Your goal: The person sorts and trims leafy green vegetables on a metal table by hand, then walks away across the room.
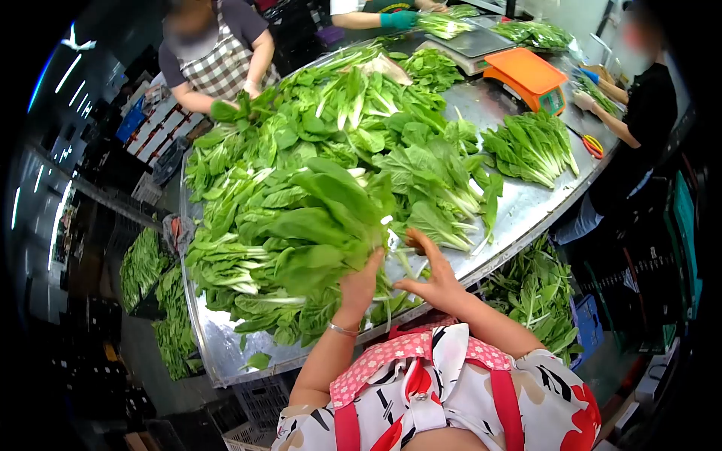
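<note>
My left hand (pixel 361 287), with a bracelet at the wrist, is closed around the stem end of a bunch of leafy greens (pixel 327 222). The long leaves fan up and to the left, slightly blurred. Just right of the stems is my right hand (pixel 438 279), thumb and fingers spread apart, holding nothing that I can see. Beneath and beyond both hands lies a large heap of leafy greens (pixel 256 195) with pale stems, piled on a metal table (pixel 481 240). Where my left fingers wrap the stems is partly hidden.
An orange scale (pixel 526 71) stands at the back right, near a separate pile of greens (pixel 530 146) and scissors (pixel 593 145). Co-workers stand around the far side, one in a checkered apron (pixel 222 64). Crates of greens (pixel 534 301) sit below the table's edges.
</note>
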